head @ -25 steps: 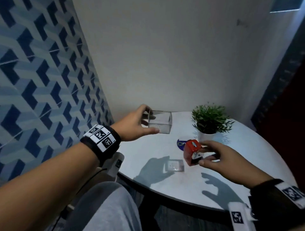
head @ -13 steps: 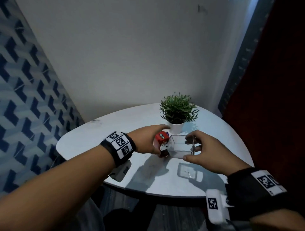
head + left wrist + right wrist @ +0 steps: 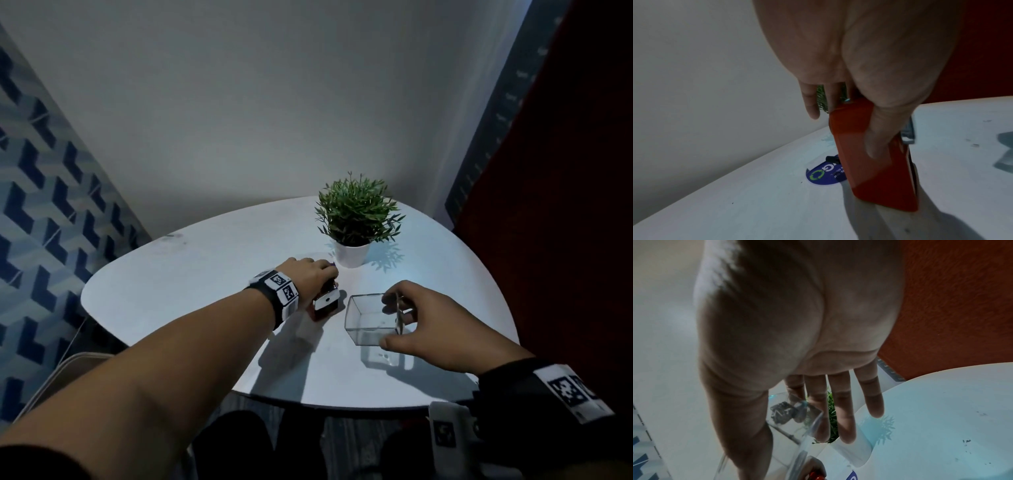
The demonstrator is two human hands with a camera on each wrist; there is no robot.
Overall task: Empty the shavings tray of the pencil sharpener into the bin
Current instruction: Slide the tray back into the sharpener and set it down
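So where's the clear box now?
In the head view the clear box is held by the right hand above the table, right of the red sharpener.

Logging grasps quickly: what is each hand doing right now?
Left hand: grips the red sharpener.
Right hand: holds the clear tray.

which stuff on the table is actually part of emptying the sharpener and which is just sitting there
Part of the job: red pencil sharpener held by the left hand; clear shavings tray held by the right hand.

Just lying about: potted plant; blue round sticker.

Red sharpener [image 3: 325, 301] tilted; clear tray [image 3: 371, 318] beside.
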